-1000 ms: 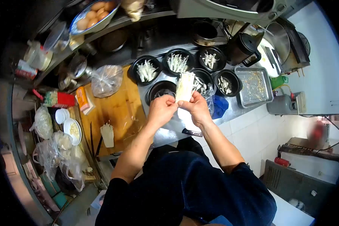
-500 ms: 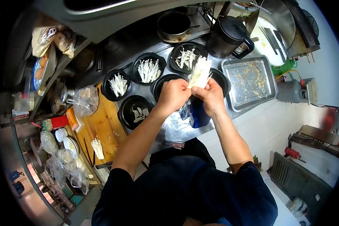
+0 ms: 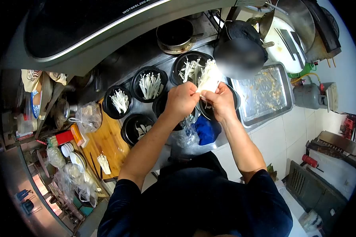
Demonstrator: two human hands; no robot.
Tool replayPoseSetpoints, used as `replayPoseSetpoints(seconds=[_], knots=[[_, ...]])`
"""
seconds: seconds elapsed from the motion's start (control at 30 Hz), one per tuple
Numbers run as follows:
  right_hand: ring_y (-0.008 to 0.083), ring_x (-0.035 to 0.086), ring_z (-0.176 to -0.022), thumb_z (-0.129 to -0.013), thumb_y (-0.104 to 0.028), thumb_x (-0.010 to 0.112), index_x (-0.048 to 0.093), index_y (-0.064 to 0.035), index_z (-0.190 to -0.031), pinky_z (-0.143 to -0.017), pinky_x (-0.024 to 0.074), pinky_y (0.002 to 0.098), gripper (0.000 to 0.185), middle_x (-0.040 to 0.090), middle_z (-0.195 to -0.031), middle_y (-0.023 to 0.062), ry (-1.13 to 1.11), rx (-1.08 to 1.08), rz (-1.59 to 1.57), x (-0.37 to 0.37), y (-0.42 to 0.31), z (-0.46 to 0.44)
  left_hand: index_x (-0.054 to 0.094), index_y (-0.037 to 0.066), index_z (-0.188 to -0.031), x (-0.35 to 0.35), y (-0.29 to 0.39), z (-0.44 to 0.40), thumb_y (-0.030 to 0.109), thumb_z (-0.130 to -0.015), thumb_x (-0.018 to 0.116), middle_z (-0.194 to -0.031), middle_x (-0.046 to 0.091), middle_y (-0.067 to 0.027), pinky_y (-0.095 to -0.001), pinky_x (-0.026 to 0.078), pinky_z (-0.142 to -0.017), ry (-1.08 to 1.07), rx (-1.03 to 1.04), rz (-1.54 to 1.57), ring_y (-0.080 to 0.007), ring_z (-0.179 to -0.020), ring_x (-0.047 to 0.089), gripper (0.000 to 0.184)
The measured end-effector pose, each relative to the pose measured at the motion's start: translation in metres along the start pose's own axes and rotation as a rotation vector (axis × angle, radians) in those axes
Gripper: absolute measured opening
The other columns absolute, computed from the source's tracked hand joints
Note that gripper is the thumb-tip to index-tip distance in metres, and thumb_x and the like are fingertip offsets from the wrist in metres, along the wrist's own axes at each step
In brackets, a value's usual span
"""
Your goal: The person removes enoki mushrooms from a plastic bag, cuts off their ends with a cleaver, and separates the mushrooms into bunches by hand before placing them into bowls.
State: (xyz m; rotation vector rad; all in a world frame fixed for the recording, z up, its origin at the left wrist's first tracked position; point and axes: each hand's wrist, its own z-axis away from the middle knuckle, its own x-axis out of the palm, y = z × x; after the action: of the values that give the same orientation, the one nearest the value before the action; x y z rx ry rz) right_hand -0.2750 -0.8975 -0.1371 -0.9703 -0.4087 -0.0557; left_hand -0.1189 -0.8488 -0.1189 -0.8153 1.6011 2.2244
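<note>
A white bunch of enoki mushrooms [image 3: 209,78] is held above the black bowls, its thin stems pointing up and away from me. My left hand [image 3: 182,98] grips its lower end with closed fingers. Beside it, my right hand [image 3: 220,101] pinches the same end between thumb and fingers. Behind the bunch stands a black bowl [image 3: 176,76] with enoki in it. Further left, two more black bowls [image 3: 135,90] hold enoki. A nearer bowl [image 3: 126,134] contains pale, flat pieces. My hands and forearms partly hide the bowls beneath them.
A metal tray [image 3: 261,116] with scraps lies at right. Clear plastic [image 3: 184,136] and blue cloth-like material [image 3: 208,131] sit at the counter's front. On the wooden board [image 3: 114,139] lies another small enoki bunch [image 3: 103,163]. A pot [image 3: 175,33] stands behind; the range hood [image 3: 87,51] overhangs.
The view has shifted, bringing more of the hood into sight. Both hands keep hold of the enoki bunch in nearly the same pose. A blurred patch now covers the kettle area.
</note>
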Motion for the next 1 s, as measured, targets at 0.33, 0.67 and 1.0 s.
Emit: replayPoseSetpoints(seconds=[0.33,0.67,1.0], knots=[[0.0158,0.072,-0.087,-0.085,0.007,0.071,0.059,-0.0004,-0.117,-0.074,0.0618,0.0282,0.035,0.072,-0.103,0.0076,0.022,0.057,-0.011,0.004,-0.004,-0.019,0.068,-0.003,-0.099,-0.004,-0.029,-0.027,0.008,-0.085,0.067,-0.084,0.073,-0.0101,-0.0254,0.057,-0.057,-0.222,-0.310,0.662,-0.0162,-0.069,0.071,0.017],[0.0171,0.072,-0.088,-0.088,0.007,0.068,0.060,-0.0026,-0.120,-0.076,0.0632,0.0302,0.034,0.072,-0.105,0.0072,0.086,0.086,-0.086,-0.028,-0.014,-0.023,0.068,-0.007,-0.105,-0.026,-0.039,-0.056,0.005,-0.086,0.069,-0.087,0.071,-0.0113,-0.0270,0.059,-0.056,-0.074,-0.415,0.618,-0.0171,-0.070,0.071,0.023],[0.0178,0.072,-0.091,-0.089,0.006,0.067,0.063,-0.0039,-0.124,-0.080,0.0628,0.0329,0.036,0.073,-0.107,0.0076,0.121,0.033,-0.115,-0.047,-0.017,-0.009,0.075,0.000,-0.102,0.001,-0.044,-0.086,0.020,-0.085,0.070,-0.087,0.076,-0.0171,-0.0375,0.058,-0.070,-0.063,-0.351,0.072,-0.0270,-0.071,0.075,0.027]])
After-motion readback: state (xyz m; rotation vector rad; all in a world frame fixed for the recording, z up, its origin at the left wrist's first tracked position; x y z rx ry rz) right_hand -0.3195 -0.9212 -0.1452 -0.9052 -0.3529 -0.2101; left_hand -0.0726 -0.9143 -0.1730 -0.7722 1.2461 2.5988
